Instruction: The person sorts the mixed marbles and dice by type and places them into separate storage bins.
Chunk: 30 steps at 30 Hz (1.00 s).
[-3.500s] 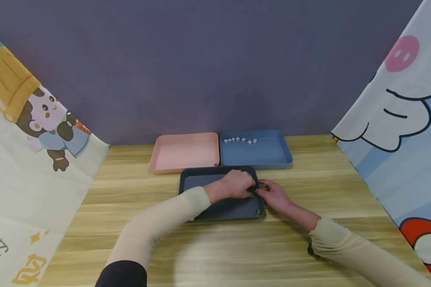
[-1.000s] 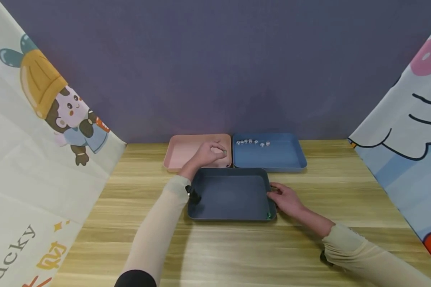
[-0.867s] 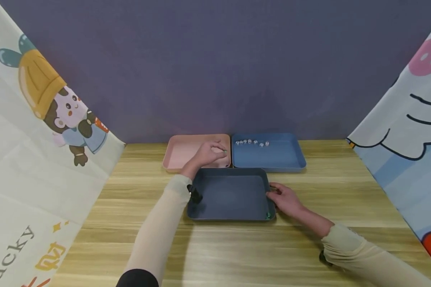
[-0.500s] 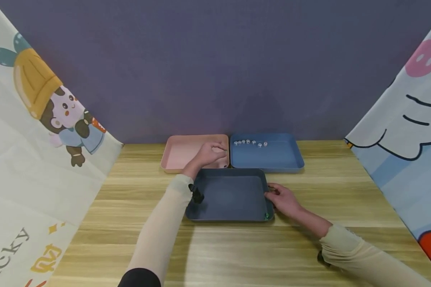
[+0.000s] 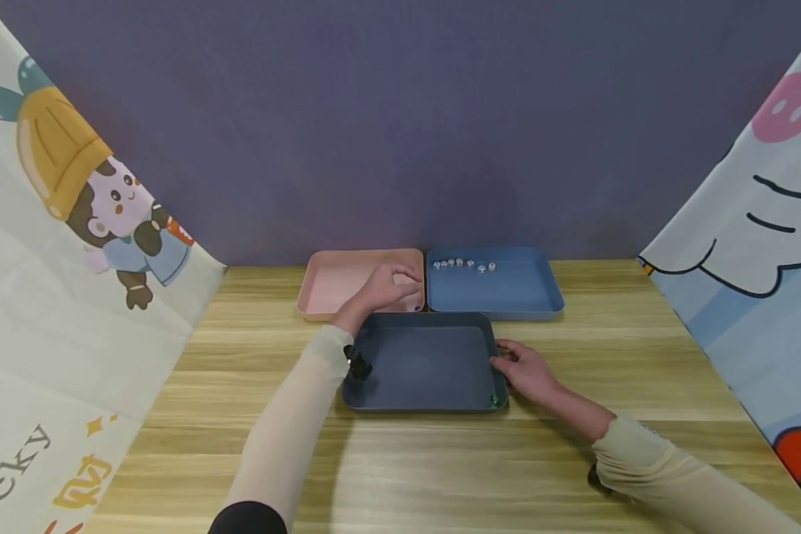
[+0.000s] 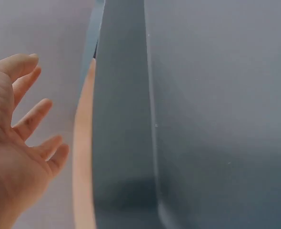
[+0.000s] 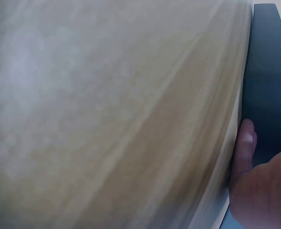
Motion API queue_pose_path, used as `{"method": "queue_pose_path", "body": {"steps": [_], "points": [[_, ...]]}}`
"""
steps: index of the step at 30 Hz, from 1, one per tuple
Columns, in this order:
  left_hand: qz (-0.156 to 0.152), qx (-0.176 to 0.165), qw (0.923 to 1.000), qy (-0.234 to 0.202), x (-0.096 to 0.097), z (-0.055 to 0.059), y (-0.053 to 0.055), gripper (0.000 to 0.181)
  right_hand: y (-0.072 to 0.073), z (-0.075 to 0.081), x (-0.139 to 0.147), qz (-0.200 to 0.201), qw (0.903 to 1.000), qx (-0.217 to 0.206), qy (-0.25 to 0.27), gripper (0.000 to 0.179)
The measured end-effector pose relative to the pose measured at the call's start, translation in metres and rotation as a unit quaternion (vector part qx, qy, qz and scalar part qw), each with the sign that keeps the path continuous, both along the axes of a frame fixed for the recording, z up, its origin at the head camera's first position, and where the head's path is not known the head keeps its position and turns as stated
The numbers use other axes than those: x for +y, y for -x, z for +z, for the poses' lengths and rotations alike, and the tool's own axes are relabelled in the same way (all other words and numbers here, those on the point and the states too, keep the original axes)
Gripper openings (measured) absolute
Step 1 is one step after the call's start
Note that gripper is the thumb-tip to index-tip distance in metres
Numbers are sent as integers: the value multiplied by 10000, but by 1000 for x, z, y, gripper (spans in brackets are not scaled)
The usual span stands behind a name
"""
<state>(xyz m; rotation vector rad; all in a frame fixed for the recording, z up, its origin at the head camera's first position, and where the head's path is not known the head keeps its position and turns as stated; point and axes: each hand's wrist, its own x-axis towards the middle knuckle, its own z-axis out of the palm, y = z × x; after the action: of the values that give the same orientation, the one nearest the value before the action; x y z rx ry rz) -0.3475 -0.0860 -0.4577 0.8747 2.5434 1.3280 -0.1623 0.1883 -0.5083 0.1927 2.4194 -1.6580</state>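
Observation:
My left hand (image 5: pixel 386 288) hovers over the right part of the pink tray (image 5: pixel 307 305), thumb and forefinger apart, with nothing visible between them. In the left wrist view its other fingers (image 6: pixel 35 119) are loosely spread beside the dark tray's wall. My right hand (image 5: pixel 526 371) holds the right rim of the dark grey tray (image 5: pixel 427 363), thumb at the rim and fingers along the outer wall. Something small and green (image 5: pixel 495 401) lies in that tray's near right corner. A tiny dark blue piece (image 5: pixel 417 307) sits in the pink tray's near right corner.
A blue tray (image 5: pixel 507 293) adjoins the pink one on the right, with several white dice (image 5: pixel 459 262) near its back. All three trays stand on a wood-grain table (image 5: pixel 400 475). A dark backdrop (image 5: pixel 400 133) rises behind, with printed cloths at both sides.
My left hand moved from inside the dark tray to over the pink tray, pinching a small green piece about a second ago; it no longer shows between the fingers. The right hand stays put.

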Motion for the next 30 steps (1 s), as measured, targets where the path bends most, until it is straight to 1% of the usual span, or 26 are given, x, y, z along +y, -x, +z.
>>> {"method": "queue_pose_path", "body": {"steps": [2,3,6,8,11,12,14,16,17,20,22,24,25,28,30], "points": [[-173,90,9997,144,3,4,-3,19,-3,-1,0,-40,10000,7,-4,54],[-311,130,9992,205,5,7,-5,19,-3,-1,0,-64,10000,11,-10,54],[-913,244,9946,436,10,15,-13,19,-7,-1,-2,-101,9999,43,-12,53],[-1330,358,9881,685,14,21,-19,17,-9,-1,-3,-113,9999,55,-38,52],[-1879,505,9744,1131,21,29,-31,17,-11,-2,-6,-115,9999,67,-76,52],[-2036,481,9697,1263,24,31,-36,17,-12,-3,-8,-87,9999,85,-91,52],[-2325,573,9564,1670,31,36,-47,18,-13,-4,-10,-108,9999,94,-98,51],[-2624,704,9378,2160,38,40,-61,19,-13,-5,-11,-134,9998,98,-110,50],[-2765,770,9270,2416,42,41,-67,20,-13,-5,-12,-147,9998,95,-111,50],[-3148,1121,8889,3133,54,41,-89,22,-12,-6,-12,-129,9997,101,-169,49],[-3356,1220,8696,3410,61,38,-100,21,-11,-7,-12,-126,9997,122,-163,48],[-3539,1332,8549,3553,67,32,-109,21,-9,-8,-12,-97,9996,187,-202,47],[-3620,1397,8488,3591,71,29,-113,21,-9,-8,-12,-110,9995,210,-226,47],[-3838,1554,8330,3669,80,22,-122,22,-8,-10,-11,-129,9987,308,-381,46],[-3922,1705,8217,3767,86,18,-127,23,-8,-11,-10,-93,9985,333,-426,46]]}}
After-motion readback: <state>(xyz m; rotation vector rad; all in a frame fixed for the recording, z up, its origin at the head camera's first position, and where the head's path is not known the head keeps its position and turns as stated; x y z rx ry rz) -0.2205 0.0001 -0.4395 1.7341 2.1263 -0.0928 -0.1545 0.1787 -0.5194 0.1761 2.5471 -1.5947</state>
